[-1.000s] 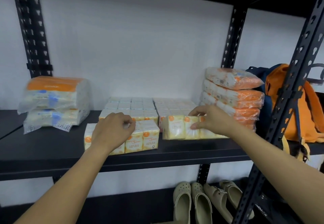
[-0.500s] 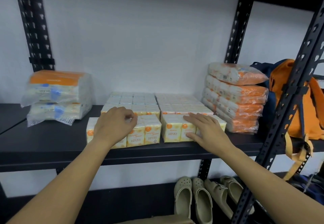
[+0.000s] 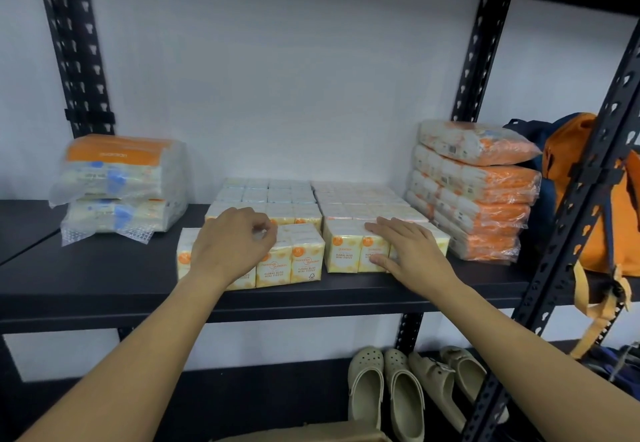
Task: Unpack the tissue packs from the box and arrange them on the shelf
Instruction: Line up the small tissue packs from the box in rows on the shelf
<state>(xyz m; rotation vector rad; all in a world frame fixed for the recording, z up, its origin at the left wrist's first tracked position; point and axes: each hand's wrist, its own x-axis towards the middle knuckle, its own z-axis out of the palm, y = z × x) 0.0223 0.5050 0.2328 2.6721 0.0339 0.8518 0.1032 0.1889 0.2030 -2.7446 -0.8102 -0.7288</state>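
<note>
On the black metal shelf, 2 yellow film-wrapped mini tissue packs sit in front. Left hand curls over one; right hand lies flat. Light, squashy, slick: grip the sides.

- both arms bare all the way up, no sleeves showing anywhere in frame
- left hand and right hand: no gloves, rings, or watch visible
</note>
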